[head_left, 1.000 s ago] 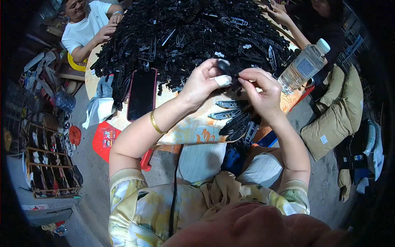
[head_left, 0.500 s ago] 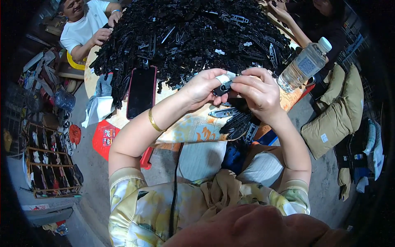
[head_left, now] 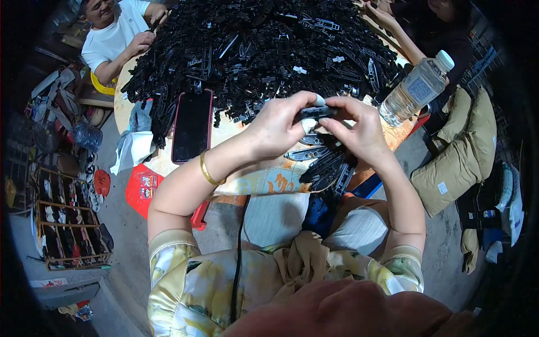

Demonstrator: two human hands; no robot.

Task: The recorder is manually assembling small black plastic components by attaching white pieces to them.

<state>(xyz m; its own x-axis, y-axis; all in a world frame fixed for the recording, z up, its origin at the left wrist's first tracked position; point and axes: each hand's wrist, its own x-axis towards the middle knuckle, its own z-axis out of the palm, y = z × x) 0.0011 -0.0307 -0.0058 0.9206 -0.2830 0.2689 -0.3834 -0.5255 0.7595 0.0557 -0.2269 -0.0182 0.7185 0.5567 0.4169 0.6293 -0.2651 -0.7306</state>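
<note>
Between both hands I hold a black plastic part, level above the near edge of the table. My left hand, with white wraps on its thumb and a finger, pinches the part's left end. The right end is gripped between the thumb and fingers of my right hand. Just below the hands lies a small stack of long black plastic parts at the table edge. Beyond them, a large heap of black plastic parts covers most of the table.
A phone lies left of my forearm. A clear bottle with a pale cap stands at the right. Across the heap sit a person in a white shirt and another in dark clothing. Tan sacks are on the floor at right.
The black part has turned from tilted to level, and my hands have shifted their grip to its two ends. The white-shirted person's hands have moved slightly.
</note>
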